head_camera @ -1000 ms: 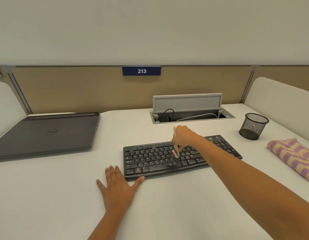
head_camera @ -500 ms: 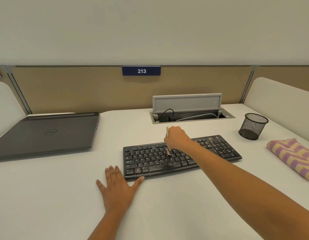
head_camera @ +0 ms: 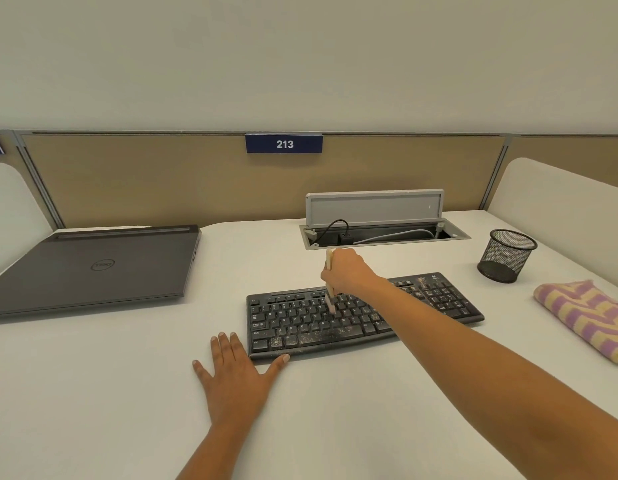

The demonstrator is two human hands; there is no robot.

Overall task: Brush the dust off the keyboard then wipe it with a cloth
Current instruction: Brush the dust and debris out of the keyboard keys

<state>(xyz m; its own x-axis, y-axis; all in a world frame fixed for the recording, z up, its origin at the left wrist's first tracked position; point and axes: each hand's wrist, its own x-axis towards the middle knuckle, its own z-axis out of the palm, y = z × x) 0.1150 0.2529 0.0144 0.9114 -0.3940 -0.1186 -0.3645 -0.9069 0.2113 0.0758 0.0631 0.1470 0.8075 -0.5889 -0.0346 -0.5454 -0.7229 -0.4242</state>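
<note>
the grip of your right hand pinches the brush on the keyboard mid tabletop, your left hand lies flat beside it, and hard sweeps could fling dust onto the cloth.

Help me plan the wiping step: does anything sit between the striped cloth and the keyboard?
Nothing visible does. The striped cloth lies right of the keyboard with only bare desk between them. The mesh cup stands farther back, off that path. The right hand grips the brush on the keys.
</note>
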